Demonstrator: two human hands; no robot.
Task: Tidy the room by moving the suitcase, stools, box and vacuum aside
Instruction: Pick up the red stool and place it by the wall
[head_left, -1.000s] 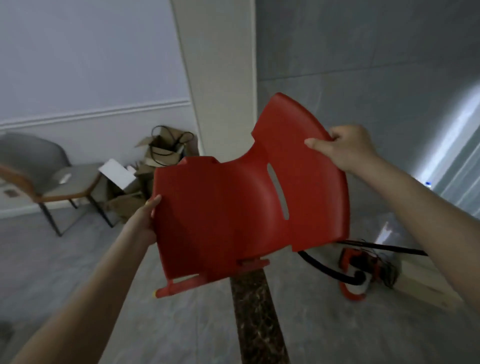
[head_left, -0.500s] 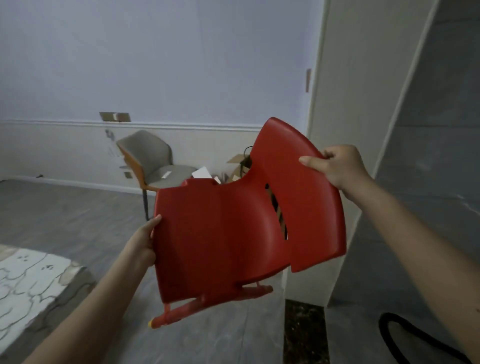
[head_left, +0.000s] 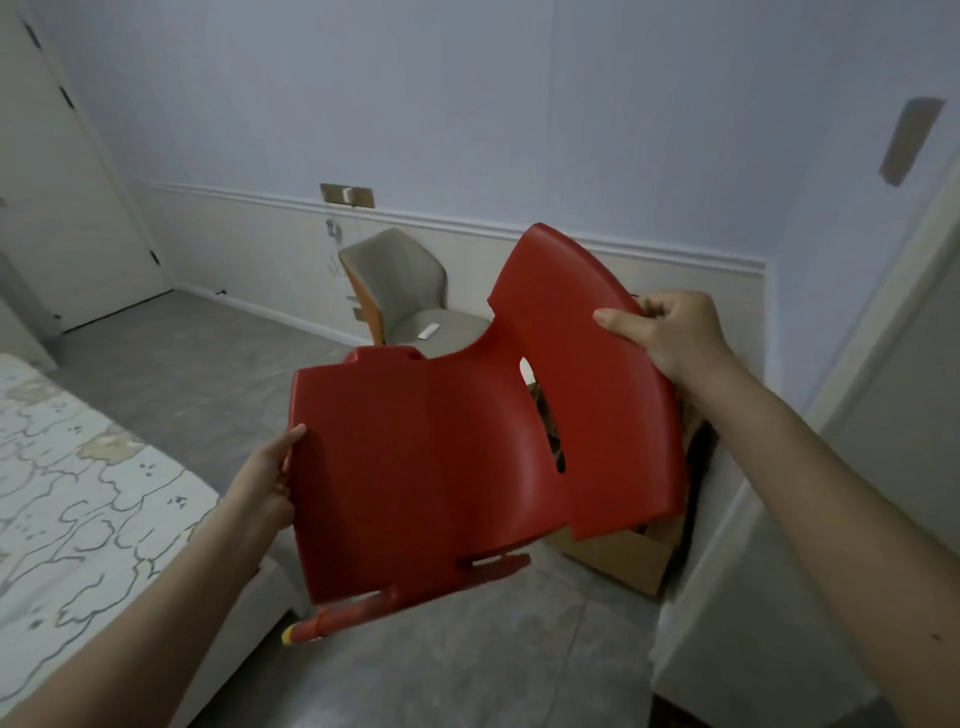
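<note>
A red moulded-plastic stool (head_left: 441, 467) with a slot in its curved back is held off the floor in both hands, tilted, in front of a grey upholstered chair with orange wooden shell (head_left: 400, 291) standing at the wall. The left hand (head_left: 267, 480) grips the stool's left edge, fingers pressed together along it. The right hand (head_left: 670, 325) clamps the top right rim, thumb in front, fingers curled behind. An open brown cardboard box (head_left: 623, 558) sits on the floor behind the stool.
</note>
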